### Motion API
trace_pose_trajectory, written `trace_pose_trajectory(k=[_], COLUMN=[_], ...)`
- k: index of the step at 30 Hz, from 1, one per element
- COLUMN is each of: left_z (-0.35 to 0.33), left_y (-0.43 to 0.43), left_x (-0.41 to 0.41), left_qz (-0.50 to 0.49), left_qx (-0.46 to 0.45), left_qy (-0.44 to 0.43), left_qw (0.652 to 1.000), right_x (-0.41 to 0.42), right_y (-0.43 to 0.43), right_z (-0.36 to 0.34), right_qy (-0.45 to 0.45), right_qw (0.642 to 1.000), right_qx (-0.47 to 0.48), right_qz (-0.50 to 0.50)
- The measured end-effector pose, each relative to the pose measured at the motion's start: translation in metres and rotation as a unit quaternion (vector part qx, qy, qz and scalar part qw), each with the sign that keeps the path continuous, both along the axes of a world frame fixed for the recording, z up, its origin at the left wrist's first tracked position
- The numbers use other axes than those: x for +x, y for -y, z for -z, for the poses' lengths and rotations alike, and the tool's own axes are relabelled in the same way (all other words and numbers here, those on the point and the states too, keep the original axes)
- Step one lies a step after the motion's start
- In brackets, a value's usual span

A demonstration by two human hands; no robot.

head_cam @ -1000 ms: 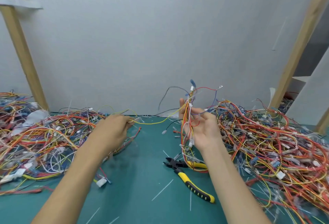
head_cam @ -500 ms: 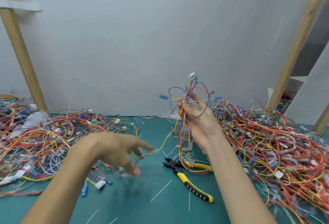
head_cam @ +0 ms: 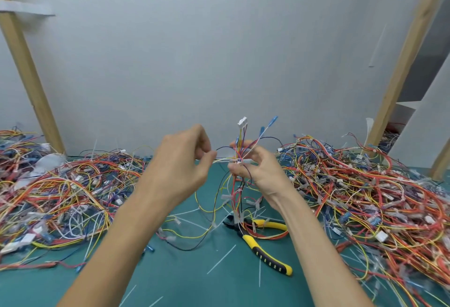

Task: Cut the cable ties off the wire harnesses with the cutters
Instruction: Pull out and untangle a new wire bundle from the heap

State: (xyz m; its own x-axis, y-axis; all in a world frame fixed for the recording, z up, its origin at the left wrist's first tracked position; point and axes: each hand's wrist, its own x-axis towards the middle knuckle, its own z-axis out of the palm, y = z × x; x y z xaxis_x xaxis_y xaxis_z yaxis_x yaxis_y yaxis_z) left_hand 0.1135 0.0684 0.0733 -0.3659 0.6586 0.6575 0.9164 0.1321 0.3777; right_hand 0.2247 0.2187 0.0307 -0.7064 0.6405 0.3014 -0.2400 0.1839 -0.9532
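A teal mat [head_cam: 194,287] covers the table, running back to a plain grey wall [head_cam: 219,50]; a bare wooden post [head_cam: 26,70] leans across the wall's left side, and a pale strip [head_cam: 26,10] crosses it near its top; a second wooden post [head_cam: 404,63] slants up the right side; a thin pale strip [head_cam: 377,46] lies on the wall just left of it; beyond that post stands a white panel [head_cam: 426,121] with a dark gap [head_cam: 433,50] above it; a shorter wooden piece [head_cam: 442,163] shows at the right edge.
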Motion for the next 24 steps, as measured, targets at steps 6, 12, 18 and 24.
trace_pose_trajectory(k=[6, 12, 18, 24], left_z=[0.037, 0.053, 0.085, 0.104], left_y=[-0.022, -0.026, -0.013, 0.014], left_x=[-0.002, -0.015, -0.028, -0.046], left_qz=[0.048, 0.020, 0.035, 0.137], left_qx=[-0.085, -0.101, -0.141, -0.155], left_qy=[0.029, 0.102, 0.333, 0.600], left_qw=[0.995, 0.989, 0.932, 0.773], right_x=[0.000, -0.011, -0.033, -0.047], right_y=[0.000, 0.004, 0.021, 0.049], right_z=[0.006, 0.015, 0.042, 0.048], right_qy=[0.076, 0.171, 0.285, 0.330], right_qw=[0.995, 0.976, 0.935, 0.881], right_qx=[0.031, 0.095, 0.210, 0.337], right_qz=[-0.064, -0.092, -0.027, -0.029])
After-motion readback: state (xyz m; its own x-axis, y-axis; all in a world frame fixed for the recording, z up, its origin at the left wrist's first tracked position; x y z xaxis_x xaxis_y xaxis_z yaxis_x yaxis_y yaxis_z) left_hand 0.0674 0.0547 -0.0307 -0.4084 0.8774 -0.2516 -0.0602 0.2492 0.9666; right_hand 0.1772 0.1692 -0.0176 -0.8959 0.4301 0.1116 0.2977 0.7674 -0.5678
